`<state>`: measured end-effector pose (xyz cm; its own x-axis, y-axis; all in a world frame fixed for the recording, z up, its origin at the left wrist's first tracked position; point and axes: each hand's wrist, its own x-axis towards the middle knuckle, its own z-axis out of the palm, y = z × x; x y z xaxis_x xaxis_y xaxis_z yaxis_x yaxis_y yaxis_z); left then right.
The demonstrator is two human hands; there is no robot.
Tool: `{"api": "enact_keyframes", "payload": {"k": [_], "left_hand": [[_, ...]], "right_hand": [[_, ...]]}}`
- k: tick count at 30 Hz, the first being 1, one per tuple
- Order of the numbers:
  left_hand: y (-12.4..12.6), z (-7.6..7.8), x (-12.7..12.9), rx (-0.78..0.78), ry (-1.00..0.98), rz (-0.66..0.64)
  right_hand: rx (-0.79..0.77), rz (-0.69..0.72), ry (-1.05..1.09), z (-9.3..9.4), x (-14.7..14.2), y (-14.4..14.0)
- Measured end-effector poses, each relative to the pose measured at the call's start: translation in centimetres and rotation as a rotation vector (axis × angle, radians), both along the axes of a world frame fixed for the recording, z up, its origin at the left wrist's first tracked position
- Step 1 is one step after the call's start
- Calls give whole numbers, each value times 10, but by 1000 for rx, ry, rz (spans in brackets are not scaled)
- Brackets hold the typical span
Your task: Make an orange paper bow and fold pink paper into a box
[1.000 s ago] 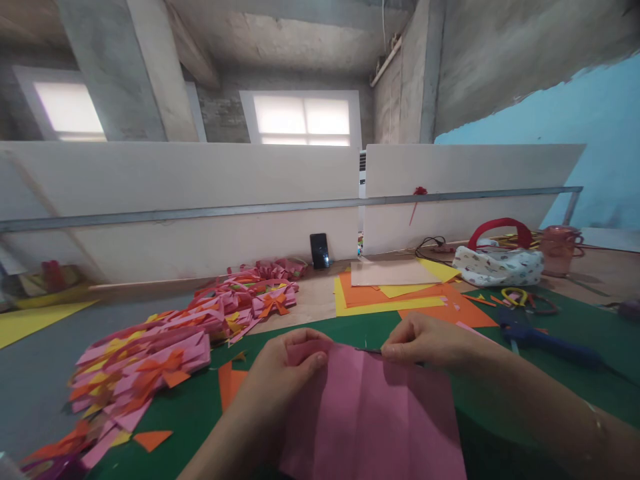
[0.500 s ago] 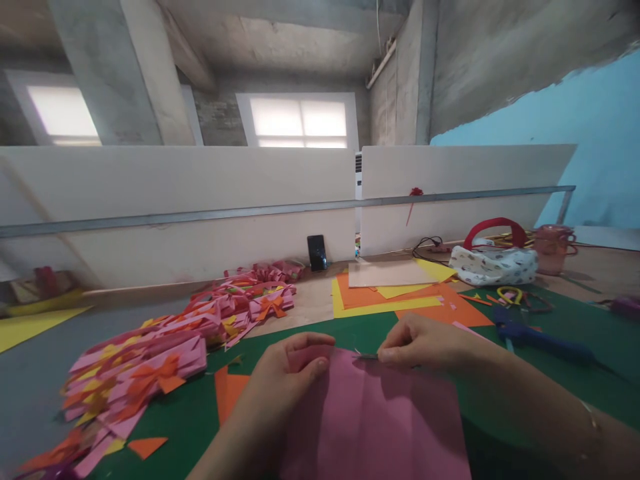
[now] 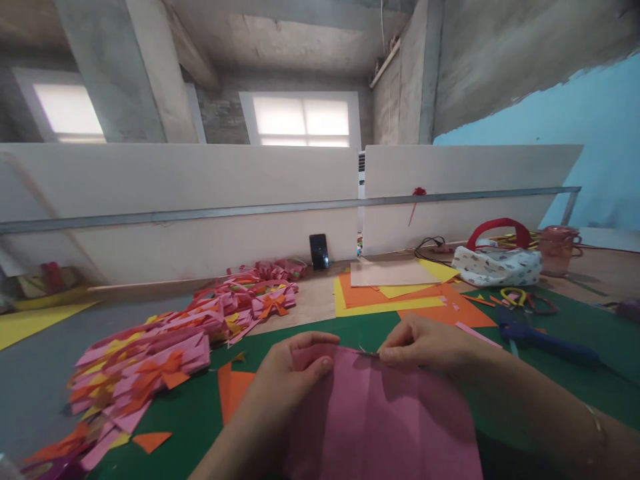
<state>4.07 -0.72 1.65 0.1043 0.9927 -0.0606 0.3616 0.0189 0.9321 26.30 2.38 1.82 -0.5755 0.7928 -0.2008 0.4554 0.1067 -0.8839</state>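
Note:
A large sheet of pink paper [image 3: 370, 413] with faint fold lines hangs upright in front of me, over the green mat. My left hand [image 3: 305, 363] grips its upper left edge between thumb and fingers. At the top edge, my right hand [image 3: 410, 343] is closed around what look like small scissors [image 3: 367, 353]; their slim metal blades point left and lie at the paper's edge. The handles are hidden in my fingers. Behind my left wrist, an orange paper piece [image 3: 231, 393] rests on the mat.
Pink folded paper pieces with orange and yellow bows [image 3: 165, 367] are heaped on the left. Orange and yellow sheets [image 3: 370, 300] lie beyond my hands. A blue glue gun [image 3: 550, 340], a white patterned basket [image 3: 495, 267] and a pink jug [image 3: 557, 250] stand right. A phone [image 3: 319, 252] leans against the board.
The view has shifted slightly, so the background sits a little farther right. The paper's lower right part has swung slightly right. Both hands keep their hold, and the blades look closer together.

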Motion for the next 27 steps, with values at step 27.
{"api": "enact_keyframes", "payload": {"k": [27], "left_hand": [[-8,-2,11,-17,-161,-14]], "right_hand": [[134,21,-71,-1,-2,-4]]}}
